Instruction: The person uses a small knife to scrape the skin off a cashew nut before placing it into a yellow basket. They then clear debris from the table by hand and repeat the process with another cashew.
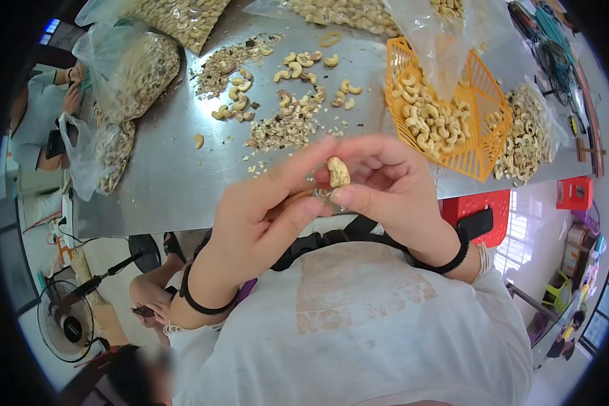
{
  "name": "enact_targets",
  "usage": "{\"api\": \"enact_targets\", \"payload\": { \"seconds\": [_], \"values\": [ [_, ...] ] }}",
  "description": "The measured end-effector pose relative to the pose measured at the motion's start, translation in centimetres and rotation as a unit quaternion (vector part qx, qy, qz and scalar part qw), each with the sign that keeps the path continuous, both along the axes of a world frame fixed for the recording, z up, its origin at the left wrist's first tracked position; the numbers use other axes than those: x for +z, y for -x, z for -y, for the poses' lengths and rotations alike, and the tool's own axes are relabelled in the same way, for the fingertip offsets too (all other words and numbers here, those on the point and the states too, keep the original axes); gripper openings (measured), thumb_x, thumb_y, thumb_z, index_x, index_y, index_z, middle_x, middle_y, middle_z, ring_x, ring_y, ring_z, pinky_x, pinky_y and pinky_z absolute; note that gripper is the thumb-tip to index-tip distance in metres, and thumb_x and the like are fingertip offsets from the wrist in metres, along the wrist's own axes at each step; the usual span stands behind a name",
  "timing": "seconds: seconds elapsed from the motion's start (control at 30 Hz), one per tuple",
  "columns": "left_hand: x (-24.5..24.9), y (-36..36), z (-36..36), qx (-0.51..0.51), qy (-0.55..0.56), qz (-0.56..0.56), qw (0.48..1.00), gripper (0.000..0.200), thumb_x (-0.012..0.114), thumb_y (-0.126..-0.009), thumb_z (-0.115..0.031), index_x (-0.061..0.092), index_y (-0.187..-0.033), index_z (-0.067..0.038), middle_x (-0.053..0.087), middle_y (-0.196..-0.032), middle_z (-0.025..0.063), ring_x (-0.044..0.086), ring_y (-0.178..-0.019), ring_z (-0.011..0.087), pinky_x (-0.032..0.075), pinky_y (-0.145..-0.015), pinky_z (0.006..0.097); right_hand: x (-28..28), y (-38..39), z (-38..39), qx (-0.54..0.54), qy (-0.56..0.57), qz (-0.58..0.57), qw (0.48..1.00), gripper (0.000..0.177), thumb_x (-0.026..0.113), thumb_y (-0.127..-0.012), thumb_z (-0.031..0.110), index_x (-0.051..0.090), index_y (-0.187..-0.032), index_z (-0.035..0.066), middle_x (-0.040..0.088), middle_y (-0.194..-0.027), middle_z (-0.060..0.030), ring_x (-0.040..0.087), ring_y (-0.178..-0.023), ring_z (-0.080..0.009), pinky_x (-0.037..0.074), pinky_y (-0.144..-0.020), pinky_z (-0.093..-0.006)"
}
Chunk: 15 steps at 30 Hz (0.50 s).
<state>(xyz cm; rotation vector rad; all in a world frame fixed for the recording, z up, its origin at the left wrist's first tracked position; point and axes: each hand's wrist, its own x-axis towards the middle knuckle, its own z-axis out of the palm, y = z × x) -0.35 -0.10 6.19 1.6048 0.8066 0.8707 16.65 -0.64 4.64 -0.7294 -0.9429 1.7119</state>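
A single pale cashew with darker patches sits in my right hand, between the thumb and curled fingers. Beside it is my left hand, its thumb and fingers closed together; whatever is in that pinch is too small and hidden to name. Both hands meet above the near edge of the metal table. Just beyond them lie a heap of small broken bits and loose cashews.
A yellow slotted basket with cashews stands at the right, beside another cashew pile. Filled plastic bags are at the left. A fan, a red stool with a phone, and other people's hands surround the table.
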Motion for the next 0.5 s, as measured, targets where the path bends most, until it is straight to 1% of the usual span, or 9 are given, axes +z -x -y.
{"api": "enact_targets", "payload": {
  "seconds": [0.07, 0.2, 0.27, 0.3, 0.37, 0.4, 0.47, 0.5],
  "values": [
    [-0.2, 0.3, 0.0, -0.024, 0.017, 0.018, 0.999, 0.043, 0.048, -0.079, 0.002, 0.038, -0.121, -0.004, 0.058, -0.093, 0.0084, 0.055, -0.073, 0.0090, 0.043, -0.066, 0.0206, 0.2, 0.0, 0.1, 0.005, -0.007, -0.004, 1.000, 0.030, 0.061, -0.071, 0.000, 0.050, -0.099, -0.001, 0.058, -0.087, -0.0087, 0.056, -0.076, -0.0124, 0.048, -0.066, -0.0246],
    [0.0, 0.4, 0.0, -0.027, 0.027, 0.013, 0.999, 0.043, 0.048, -0.078, 0.002, 0.040, -0.120, -0.004, 0.059, -0.093, 0.0089, 0.055, -0.073, 0.0088, 0.043, -0.067, 0.0199, -0.2, 0.1, 0.3, -0.008, -0.037, -0.006, 0.999, 0.028, 0.062, -0.071, -0.001, 0.051, -0.097, -0.001, 0.058, -0.086, -0.0088, 0.057, -0.077, -0.0132, 0.048, -0.068, -0.0252],
    [0.2, 0.1, -0.2, 0.001, -0.083, -0.064, 0.995, 0.044, 0.050, -0.076, 0.002, 0.044, -0.118, -0.007, 0.060, -0.087, 0.0089, 0.056, -0.068, 0.0120, 0.043, -0.062, 0.0206, -0.3, 0.1, 0.2, -0.026, -0.039, 0.029, 0.998, 0.027, 0.063, -0.070, -0.001, 0.051, -0.095, -0.002, 0.058, -0.087, -0.0086, 0.057, -0.079, -0.0133, 0.047, -0.069, -0.0251],
    [0.2, 0.1, -0.2, 0.001, -0.083, -0.063, 0.995, 0.044, 0.050, -0.076, 0.002, 0.044, -0.118, -0.007, 0.060, -0.087, 0.0089, 0.056, -0.068, 0.0120, 0.043, -0.062, 0.0206, -0.4, 0.1, 0.2, -0.026, -0.040, 0.029, 0.998, 0.027, 0.063, -0.070, -0.001, 0.051, -0.095, -0.002, 0.058, -0.087, -0.0086, 0.057, -0.079, -0.0133, 0.047, -0.069, -0.0251],
    [-0.1, 0.0, -0.2, 0.038, -0.153, -0.135, 0.978, 0.046, 0.056, -0.071, 0.001, 0.048, -0.115, -0.011, 0.059, -0.077, 0.0080, 0.055, -0.059, 0.0168, 0.043, -0.054, 0.0233, -0.8, 0.2, 0.2, -0.038, -0.067, 0.039, 0.996, 0.026, 0.063, -0.071, 0.001, 0.051, -0.094, -0.002, 0.058, -0.088, -0.0084, 0.056, -0.081, -0.0125, 0.046, -0.071, -0.0242],
    [-0.3, -0.1, -0.2, 0.038, -0.153, -0.135, 0.978, 0.046, 0.056, -0.071, 0.001, 0.048, -0.115, -0.011, 0.059, -0.077, 0.0080, 0.055, -0.059, 0.0168, 0.043, -0.054, 0.0233, -0.8, 0.2, 0.1, -0.038, -0.067, 0.039, 0.996, 0.026, 0.063, -0.071, 0.001, 0.051, -0.094, -0.002, 0.058, -0.088, -0.0084, 0.056, -0.081, -0.0125, 0.046, -0.071, -0.0242],
    [-1.0, -0.2, -0.3, 0.090, -0.258, -0.183, 0.944, 0.045, 0.060, -0.067, -0.001, 0.053, -0.110, -0.013, 0.058, -0.070, 0.0062, 0.051, -0.054, 0.0201, 0.041, -0.048, 0.0266, -0.9, 0.2, 0.1, -0.036, -0.047, 0.047, 0.997, 0.026, 0.063, -0.072, 0.002, 0.051, -0.094, -0.002, 0.058, -0.089, -0.0081, 0.056, -0.082, -0.0114, 0.045, -0.072, -0.0231],
    [-1.4, -0.3, -0.4, 0.090, -0.258, -0.183, 0.944, 0.045, 0.060, -0.067, -0.001, 0.053, -0.110, -0.013, 0.058, -0.070, 0.0062, 0.051, -0.054, 0.0201, 0.041, -0.048, 0.0266, -1.0, 0.2, 0.0, -0.035, -0.047, 0.047, 0.997, 0.026, 0.063, -0.072, 0.002, 0.051, -0.094, -0.002, 0.058, -0.089, -0.0081, 0.056, -0.082, -0.0114, 0.045, -0.072, -0.0231]
  ]
}}
